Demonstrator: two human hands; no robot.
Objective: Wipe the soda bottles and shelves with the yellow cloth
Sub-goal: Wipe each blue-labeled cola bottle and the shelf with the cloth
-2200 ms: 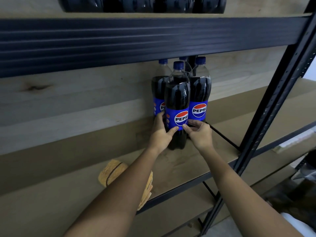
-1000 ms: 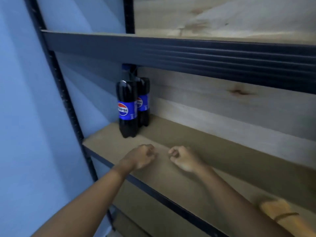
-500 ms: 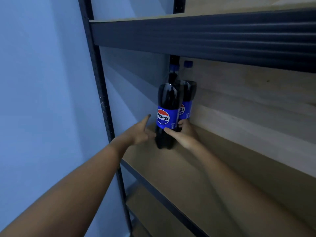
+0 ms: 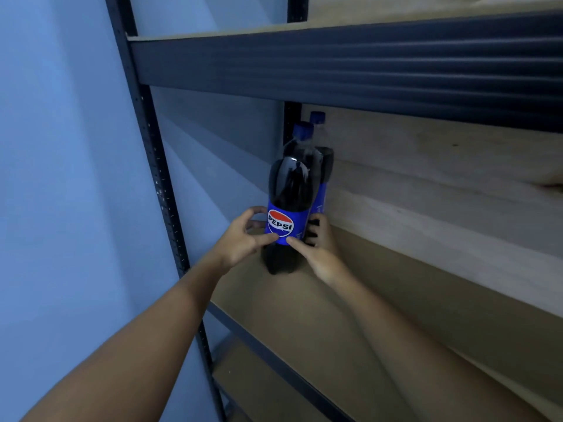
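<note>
At the far left end of the wooden shelf (image 4: 350,315), close to the dark metal upright (image 4: 158,184) and the blue wall (image 4: 61,178), two dark soda bottles are seen standing; the front bottle (image 4: 289,190) is upright, blue-capped, its blue label with the red, white and blue roundel turned toward the camera; the rear bottle (image 4: 324,166) stands just behind and to the right of it, touching or nearly touching, only its cap, shoulder and a strip of label being visible. The front bottle is gripped from both sides at label height; the left hand (image 4: 240,242) is curled round its left flank, thumb laid across the lower edge of the label, fingers wrapped toward the back; the right hand (image 4: 320,248) is closed on its right flank, thumb on the front below the label, fingers tucked into the gap between the two bottles. Whether the right fingers also press on the rear bottle cannot be told. The bottle's base appears set on the shelf board, though the contact is in shadow. Both forearms are extended from the lower frame, well apart at the elbows and converging at the bottle. Overhead, the ribbed dark beam (image 4: 365,68) of the next shelf is seen; a lower board (image 4: 259,391) is visible beneath; the yellow cloth is out of view.
</note>
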